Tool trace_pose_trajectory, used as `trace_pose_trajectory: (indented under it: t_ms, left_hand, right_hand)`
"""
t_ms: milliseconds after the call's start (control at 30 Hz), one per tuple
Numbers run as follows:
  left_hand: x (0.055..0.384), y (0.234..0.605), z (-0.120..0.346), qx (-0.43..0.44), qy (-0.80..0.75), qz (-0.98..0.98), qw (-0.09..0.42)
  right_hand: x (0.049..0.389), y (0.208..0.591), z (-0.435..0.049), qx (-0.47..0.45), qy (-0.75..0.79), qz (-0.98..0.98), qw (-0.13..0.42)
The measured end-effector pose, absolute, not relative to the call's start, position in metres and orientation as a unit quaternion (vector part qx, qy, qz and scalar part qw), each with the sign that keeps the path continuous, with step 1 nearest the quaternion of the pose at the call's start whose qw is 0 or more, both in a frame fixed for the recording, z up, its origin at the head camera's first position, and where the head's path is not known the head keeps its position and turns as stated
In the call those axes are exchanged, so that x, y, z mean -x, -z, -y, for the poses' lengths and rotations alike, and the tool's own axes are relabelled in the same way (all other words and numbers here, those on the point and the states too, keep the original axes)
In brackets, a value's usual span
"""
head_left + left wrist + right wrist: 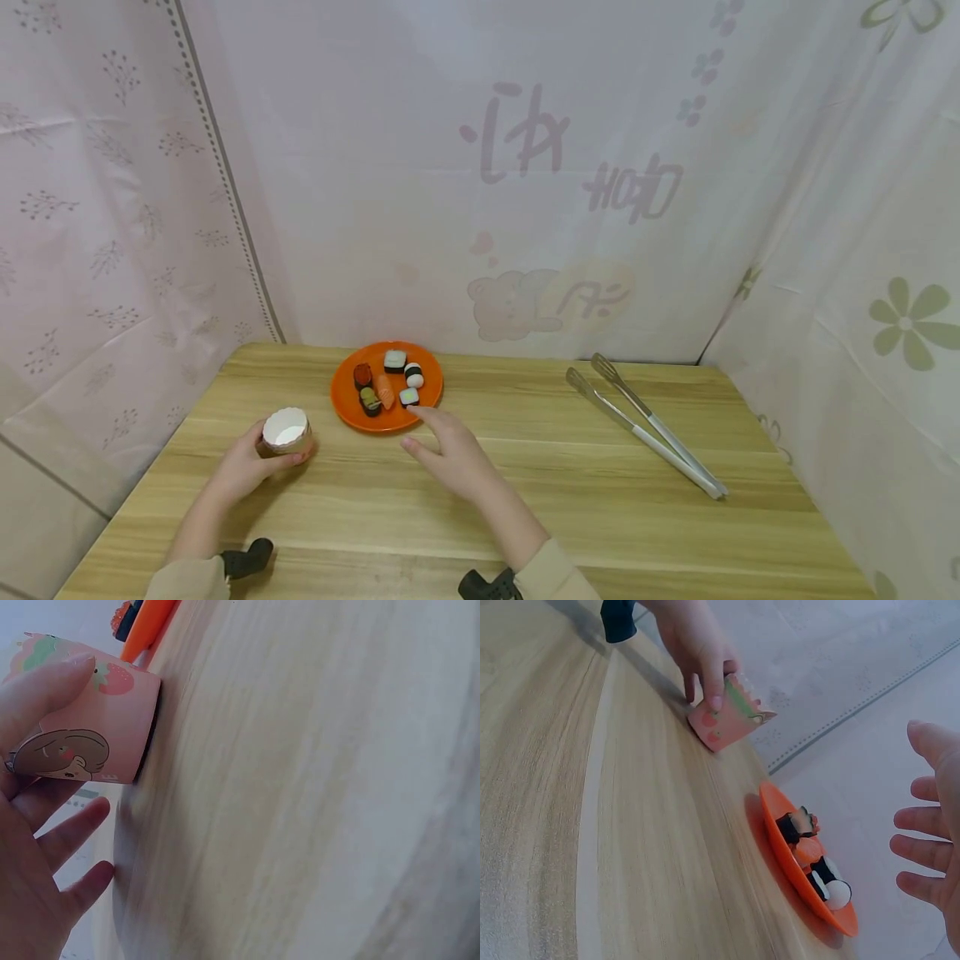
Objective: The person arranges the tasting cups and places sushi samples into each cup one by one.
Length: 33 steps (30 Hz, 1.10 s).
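Observation:
My left hand [243, 468] grips a pink paper baking cup [288, 433] from the side, thumb along its wall. In the left wrist view the cup [124, 739] has a cartoon face and strawberries on it, and its base is at the table surface. Toward the back stands an orange plate [347, 408] carrying several small sushi pieces, among them a salmon nigiri [385, 392] and a red-topped roll [363, 374]. My right hand [455, 457] hovers by the plate's near right edge, fingers extended and holding nothing, as the right wrist view also shows.
Metal tongs [652, 433] lie spread on the right side of the wooden table [525, 517]. Patterned cloth [375, 167] hangs behind the table and at both sides. Each wrist wears a black device [247, 559].

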<state>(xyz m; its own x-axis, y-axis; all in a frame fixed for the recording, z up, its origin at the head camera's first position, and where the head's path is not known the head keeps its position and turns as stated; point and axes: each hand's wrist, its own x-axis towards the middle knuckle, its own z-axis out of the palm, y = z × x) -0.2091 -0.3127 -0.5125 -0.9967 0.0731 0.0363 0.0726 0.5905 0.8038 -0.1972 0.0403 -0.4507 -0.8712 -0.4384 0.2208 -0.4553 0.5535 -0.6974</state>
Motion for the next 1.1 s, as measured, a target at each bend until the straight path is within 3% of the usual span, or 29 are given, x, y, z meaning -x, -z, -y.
trace_pose_trajectory:
  t_ms: [1100]
  left_hand:
    - [0.201, 0.486, 0.267, -0.066, -0.444, -0.894, 0.003]
  right_hand:
    - [0.205, 0.431, -0.034, -0.388, -0.228, 0.888, 0.093]
